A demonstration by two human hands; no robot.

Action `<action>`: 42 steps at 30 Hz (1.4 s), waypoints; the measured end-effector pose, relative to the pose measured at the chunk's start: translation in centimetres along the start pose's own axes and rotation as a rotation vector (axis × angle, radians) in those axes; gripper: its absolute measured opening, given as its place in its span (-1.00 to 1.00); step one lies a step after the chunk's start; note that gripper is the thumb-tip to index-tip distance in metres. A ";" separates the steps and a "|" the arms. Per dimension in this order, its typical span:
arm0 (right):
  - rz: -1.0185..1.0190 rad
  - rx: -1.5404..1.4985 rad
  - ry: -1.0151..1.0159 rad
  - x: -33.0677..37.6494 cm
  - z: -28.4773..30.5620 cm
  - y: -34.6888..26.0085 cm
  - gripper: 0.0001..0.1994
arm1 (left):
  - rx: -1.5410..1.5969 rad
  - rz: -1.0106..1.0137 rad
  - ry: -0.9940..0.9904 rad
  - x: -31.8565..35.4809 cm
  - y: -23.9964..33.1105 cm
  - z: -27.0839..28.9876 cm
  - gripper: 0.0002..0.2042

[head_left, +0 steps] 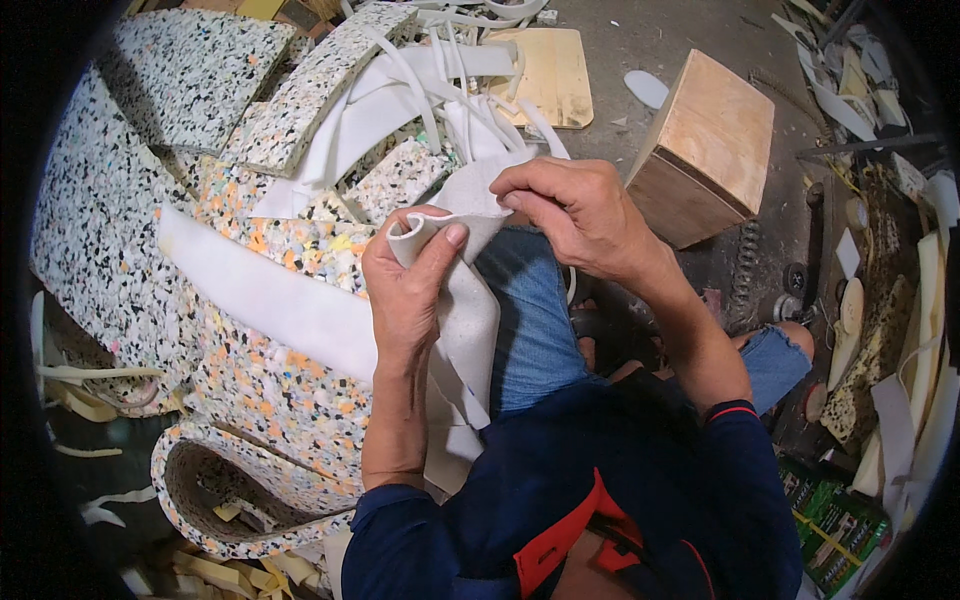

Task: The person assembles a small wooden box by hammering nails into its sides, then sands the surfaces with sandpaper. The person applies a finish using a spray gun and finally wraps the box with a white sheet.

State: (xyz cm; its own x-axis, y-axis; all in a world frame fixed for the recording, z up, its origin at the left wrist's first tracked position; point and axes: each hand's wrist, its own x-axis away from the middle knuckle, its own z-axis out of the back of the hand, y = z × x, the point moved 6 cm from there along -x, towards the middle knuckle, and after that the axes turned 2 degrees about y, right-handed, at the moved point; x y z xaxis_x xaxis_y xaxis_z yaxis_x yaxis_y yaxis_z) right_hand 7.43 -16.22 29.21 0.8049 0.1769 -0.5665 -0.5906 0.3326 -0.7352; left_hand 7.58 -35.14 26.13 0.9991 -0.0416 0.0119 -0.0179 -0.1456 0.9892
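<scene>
A floppy off-white sheet (472, 305), fabric-like or thin foam, hangs over my lap between both hands. My left hand (408, 275) is closed around its folded upper edge, with the thumb pressing from the front. Farther right, my right hand (575, 212) pinches the sheet's edge between thumb and fingers. Part of the sheet's lower end lies along my leg and against my shirt. Left of my left wrist, a long white foam strip (270, 290) rests on multicoloured speckled foam (290, 385).
Speckled foam slabs (110, 230) cover the left side, with a curled foam piece (225, 445) below. White foam offcuts (365, 120) pile up ahead, near a yellowish board (565, 75). A wooden box (705, 150) stands right of my right hand. Scraps line the far right.
</scene>
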 end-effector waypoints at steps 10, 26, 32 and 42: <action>0.140 0.097 -0.051 0.1 0.0 -1.3 -0.85 | -0.110 -0.120 -0.035 0.1 0.6 -0.6 -0.82; 0.165 0.244 -0.070 0.7 -0.4 -1.8 -0.87 | -0.281 -0.242 -0.028 0.9 0.9 -1.6 -0.83; 0.203 0.240 -0.089 1.0 -0.5 -2.2 -0.86 | -0.347 -0.262 -0.022 1.0 1.0 -2.0 -0.83; 0.198 0.276 -0.101 1.1 -0.4 -2.1 -0.87 | -0.367 -0.275 -0.036 0.9 1.0 -2.2 -0.82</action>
State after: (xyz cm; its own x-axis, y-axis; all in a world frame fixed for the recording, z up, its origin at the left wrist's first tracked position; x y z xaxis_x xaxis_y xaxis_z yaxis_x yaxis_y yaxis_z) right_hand 9.53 -17.12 30.00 0.6864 0.3492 -0.6379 -0.7087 0.5178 -0.4791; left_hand 8.58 -33.11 27.43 0.9627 -0.0858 -0.2565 0.2690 0.2039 0.9413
